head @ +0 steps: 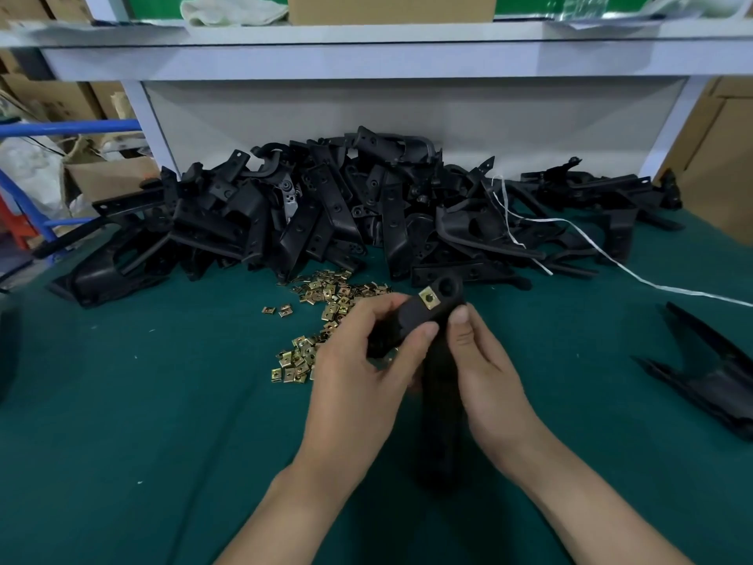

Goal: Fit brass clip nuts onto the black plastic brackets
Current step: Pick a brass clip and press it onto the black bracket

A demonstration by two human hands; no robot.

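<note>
- Head view: both hands hold one black plastic bracket (415,316) above the green counter (163,401), in front of the person.
- The left hand (358,360) has its fingers curled round the bracket's upper part, with the thumb lying on its face.
- The right hand (481,360) pinches the bracket's right edge, thumb in front. Its other fingers are hidden behind the bracket.
- A brass clip nut (428,298) sits on the bracket's top end, just beside a round hole. Whether it is pushed fully home cannot be told.
- If the nut is only partly on, it may sit crooked or spring off when the grip loosens. Its threaded hole would then miss the bracket's own hole.
- Both thumbs rest just below the nut, so a slip on the smooth plastic could drag a thumb along the nut's metal edge.
- A brass glint shows under the left hand. If that is a spare nut held in the palm, it could drop when the bracket is turned.
- The loose clip nuts (326,297) lie scattered just beyond the left hand, and a careless forearm could sweep them across the counter.
- The heap of brackets (326,214) behind is unsorted, so a finished piece laid there could get mixed with bare ones.
- A white strap (611,254) trails out of the heap on the right and could snag a bracket as it is pulled free.
</note>
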